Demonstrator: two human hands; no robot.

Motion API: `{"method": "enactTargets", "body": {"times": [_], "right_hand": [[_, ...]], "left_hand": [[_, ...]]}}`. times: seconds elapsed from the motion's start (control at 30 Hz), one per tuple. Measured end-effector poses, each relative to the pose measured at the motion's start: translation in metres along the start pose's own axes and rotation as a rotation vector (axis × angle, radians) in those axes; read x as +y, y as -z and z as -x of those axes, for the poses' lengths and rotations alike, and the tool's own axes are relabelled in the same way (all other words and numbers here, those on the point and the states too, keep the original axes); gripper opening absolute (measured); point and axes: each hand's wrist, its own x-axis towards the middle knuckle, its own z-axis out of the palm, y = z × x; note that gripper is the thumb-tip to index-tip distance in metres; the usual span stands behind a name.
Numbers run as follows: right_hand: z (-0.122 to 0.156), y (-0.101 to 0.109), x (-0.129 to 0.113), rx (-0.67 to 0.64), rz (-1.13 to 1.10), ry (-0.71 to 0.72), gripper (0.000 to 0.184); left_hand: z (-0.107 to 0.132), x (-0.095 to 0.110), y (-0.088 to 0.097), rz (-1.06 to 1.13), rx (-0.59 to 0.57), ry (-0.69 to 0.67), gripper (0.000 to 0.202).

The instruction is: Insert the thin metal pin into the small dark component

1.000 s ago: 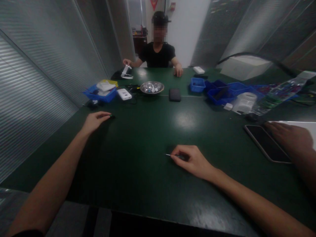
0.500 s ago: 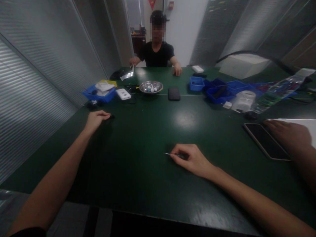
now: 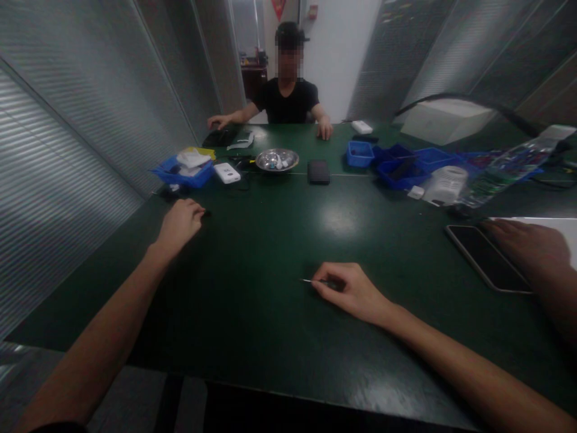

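My right hand (image 3: 354,291) rests on the green table (image 3: 252,252), its fingers pinched around a slim tool (image 3: 306,280) with a thin metal tip and a dark handle. The tip points left; the exact kind of tool is too small to make out. On the left side of the table, my left hand (image 3: 180,222) has its fingers closed together at a small dark piece (image 3: 207,213). Most of that piece is hidden or blurred. Behind my left hand stands a blue basket (image 3: 189,178) with white and yellow items in it.
Mid-table are a metal dish (image 3: 276,168), a black square box (image 3: 318,172) and a white device (image 3: 228,172). Blue trays (image 3: 359,154) and a plastic bottle (image 3: 500,171) lie right. Another person's hand (image 3: 532,243) is beside a phone (image 3: 487,258). A person (image 3: 291,99) sits opposite.
My left hand has turned over slightly at the small dark piece, its knuckles now higher. My right hand has stayed put. The person opposite has laid down a silvery packet and moved that hand sideways.
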Motion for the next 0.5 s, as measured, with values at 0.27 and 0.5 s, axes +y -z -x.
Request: {"method": "enactTargets", "body": {"times": [0.27,0.5], "right_hand": [[0.0,0.001,-0.001,-0.008,-0.007,-0.003,0.022],[0.001,0.001,-0.002,-0.009,-0.003,-0.004,0.022]], "left_hand": [[0.012,0.043,-0.008,-0.445,-0.072,-0.044,0.041],[0.012,0.048,-0.012,-0.397,-0.103,0.017,0.05]]}}
